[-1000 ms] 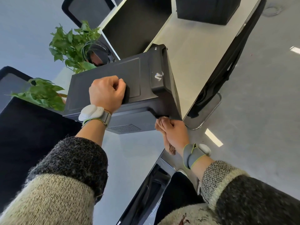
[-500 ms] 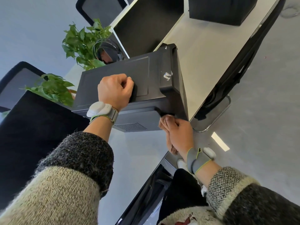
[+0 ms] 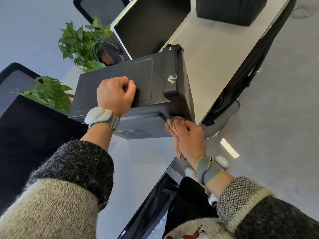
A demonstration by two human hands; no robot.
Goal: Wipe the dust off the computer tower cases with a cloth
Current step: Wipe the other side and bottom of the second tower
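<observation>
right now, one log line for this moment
left hand: grips tower case side panel | right hand: holds cloth against its lower corner | step: wiping

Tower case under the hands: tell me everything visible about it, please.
The tower case is matte black. Its side panel looks like painted metal with an embossed rectangle; its front bezel looks plastic and bears a torn white sticker. A vent grille shows on the near face. It sits at the pale desk edge; its tilt is unclear. The left hand grips the panel's recess with curled fingers; the right hand presses a brownish cloth against the near corner below the bezel.
</observation>
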